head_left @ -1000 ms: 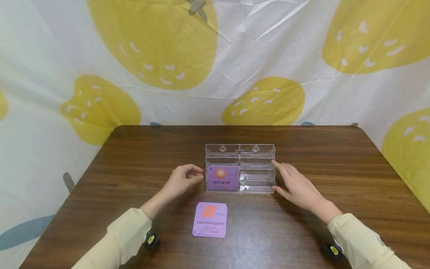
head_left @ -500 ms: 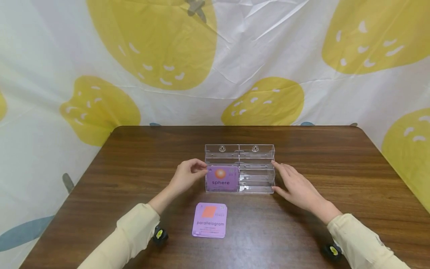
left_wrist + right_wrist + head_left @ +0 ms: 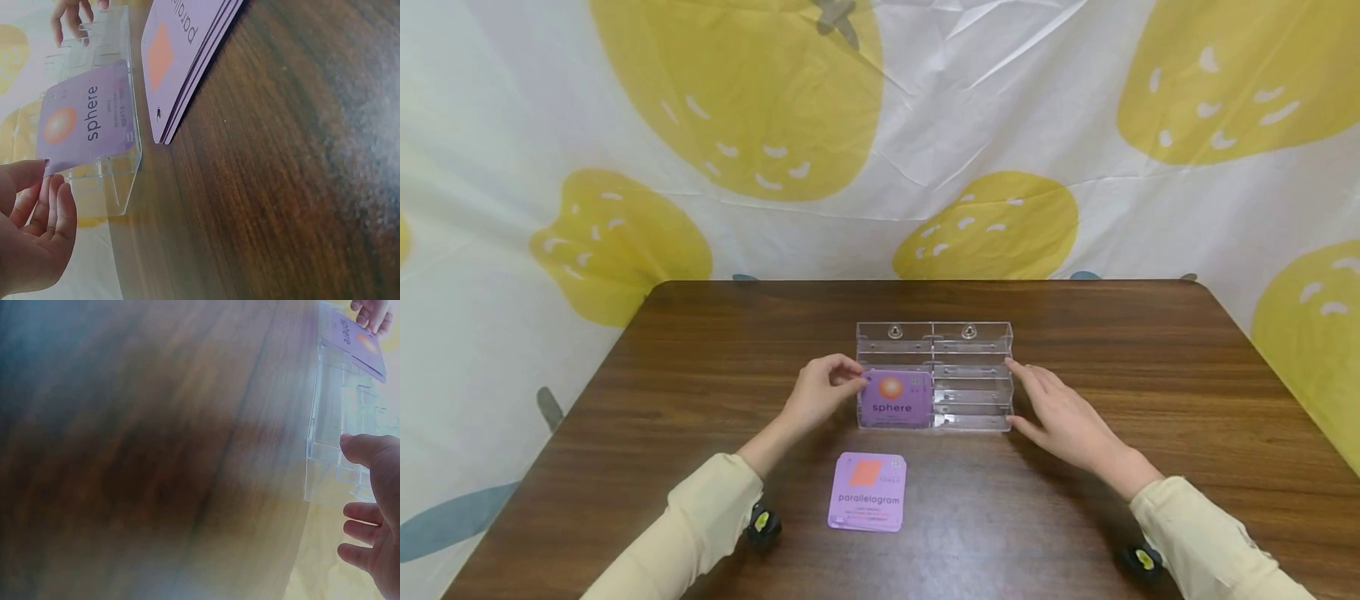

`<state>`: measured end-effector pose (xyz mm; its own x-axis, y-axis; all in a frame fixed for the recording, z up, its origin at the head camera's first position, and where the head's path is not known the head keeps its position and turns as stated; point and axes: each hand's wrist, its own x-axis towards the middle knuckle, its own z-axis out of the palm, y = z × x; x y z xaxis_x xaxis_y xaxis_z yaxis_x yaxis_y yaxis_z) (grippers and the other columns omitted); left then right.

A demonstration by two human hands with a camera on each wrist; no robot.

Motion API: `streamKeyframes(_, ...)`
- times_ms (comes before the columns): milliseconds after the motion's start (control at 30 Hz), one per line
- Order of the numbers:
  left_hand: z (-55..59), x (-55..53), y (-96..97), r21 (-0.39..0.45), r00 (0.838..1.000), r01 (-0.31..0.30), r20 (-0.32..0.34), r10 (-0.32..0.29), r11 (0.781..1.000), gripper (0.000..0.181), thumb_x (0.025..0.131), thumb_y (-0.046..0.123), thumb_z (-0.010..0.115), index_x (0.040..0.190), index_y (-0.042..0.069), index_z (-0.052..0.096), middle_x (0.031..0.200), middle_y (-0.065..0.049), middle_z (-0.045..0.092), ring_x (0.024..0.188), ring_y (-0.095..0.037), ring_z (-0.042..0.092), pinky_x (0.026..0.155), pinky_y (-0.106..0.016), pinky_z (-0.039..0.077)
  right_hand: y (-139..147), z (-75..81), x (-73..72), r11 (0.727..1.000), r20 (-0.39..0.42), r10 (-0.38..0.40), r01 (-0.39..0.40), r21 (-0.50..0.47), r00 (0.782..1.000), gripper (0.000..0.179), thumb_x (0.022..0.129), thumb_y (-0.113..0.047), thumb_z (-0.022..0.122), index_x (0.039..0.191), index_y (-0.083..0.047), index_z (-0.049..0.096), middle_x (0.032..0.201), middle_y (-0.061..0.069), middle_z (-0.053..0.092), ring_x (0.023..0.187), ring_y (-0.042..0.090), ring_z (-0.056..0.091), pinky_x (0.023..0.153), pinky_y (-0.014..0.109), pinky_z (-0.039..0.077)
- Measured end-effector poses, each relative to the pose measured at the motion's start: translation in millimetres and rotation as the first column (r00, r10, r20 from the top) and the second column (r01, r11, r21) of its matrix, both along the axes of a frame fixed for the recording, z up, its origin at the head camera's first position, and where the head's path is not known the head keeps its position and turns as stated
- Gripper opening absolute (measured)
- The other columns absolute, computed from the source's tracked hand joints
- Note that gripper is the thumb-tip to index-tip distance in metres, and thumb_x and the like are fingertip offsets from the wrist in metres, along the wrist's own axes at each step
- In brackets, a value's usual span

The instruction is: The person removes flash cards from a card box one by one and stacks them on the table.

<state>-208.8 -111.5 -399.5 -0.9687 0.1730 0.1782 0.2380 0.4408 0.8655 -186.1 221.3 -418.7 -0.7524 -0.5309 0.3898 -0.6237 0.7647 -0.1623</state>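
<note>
In the head view, the left hand is pinching the nearest upper corner of the sphere card, which is standing in a clear rack between both hands. The right hand, fingers extended, is touching the rack's side. A card stack is lying on the table below the left hand. In the left wrist view, the thumb is pressing the card's corner. In the right wrist view, the right thumb is resting against the rack.
</note>
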Motion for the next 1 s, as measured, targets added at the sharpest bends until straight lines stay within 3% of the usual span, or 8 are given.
streamKeyframes(300,-5.5,-1.5,-0.7,0.005,1.0,-0.011,0.028,0.011,1.0,0.007,0.079,0.002,0.067,0.083,-0.001,0.063,0.076,-0.01,0.066,0.061,-0.015,0.057,0.053,-0.02,0.047,-0.1,-0.3,0.3,1.0,0.005,-0.004,0.004,-0.005,1.0,0.074,0.077,-0.021,0.072,0.134,0.004,0.031,0.122,0.025,0.048,0.111,0.037,0.046,0.094,0.049,0.038)
streamKeyframes(500,-6.2,-0.8,-1.6,0.023,0.999,0.0,0.04,-0.001,1.0,0.006,0.079,0.002,0.066,0.083,-0.002,0.063,0.076,-0.012,0.065,0.064,-0.026,0.058,0.052,-0.021,0.047,0.1,-0.5,0.3,1.0,0.011,-0.007,0.007,-0.002,1.0,0.074,0.077,-0.021,0.071,0.134,0.004,0.031,0.123,0.025,0.047,0.112,0.037,0.046,0.093,0.049,0.038)
streamKeyframes(633,-5.8,-1.6,-2.7,0.057,0.998,0.006,0.062,-0.01,0.998,0.006,0.08,0.001,0.065,0.085,-0.003,0.062,0.078,-0.013,0.065,0.067,-0.034,0.059,0.055,-0.03,0.051,-0.2,-0.3,0.6,1.0,0.017,-0.006,0.006,-0.002,1.0,0.073,0.078,-0.02,0.071,0.134,0.004,0.031,0.123,0.025,0.047,0.112,0.037,0.046,0.093,0.05,0.038)
streamKeyframes(767,-3.7,-2.5,-3.7,0.094,0.997,0.001,0.083,-0.009,0.996,0.007,0.081,0.0,0.064,0.086,-0.004,0.061,0.078,-0.012,0.065,0.07,-0.035,0.059,0.058,-0.038,0.052,-0.3,-0.3,0.6,1.0,0.017,-0.006,0.006,-0.002,1.0,0.073,0.078,-0.019,0.071,0.134,0.004,0.031,0.124,0.024,0.047,0.112,0.037,0.045,0.094,0.05,0.038)
streamKeyframes(1000,6.1,0.3,-3.8,0.139,0.994,-0.001,0.11,-0.015,0.99,0.01,0.082,0.0,0.062,0.089,-0.007,0.06,0.083,-0.017,0.065,0.07,-0.03,0.059,0.062,-0.037,0.053,-0.4,-0.5,0.5,1.0,0.017,-0.004,0.004,-0.001,1.0,0.073,0.078,-0.02,0.071,0.134,0.004,0.031,0.124,0.024,0.047,0.112,0.036,0.046,0.093,0.049,0.038)
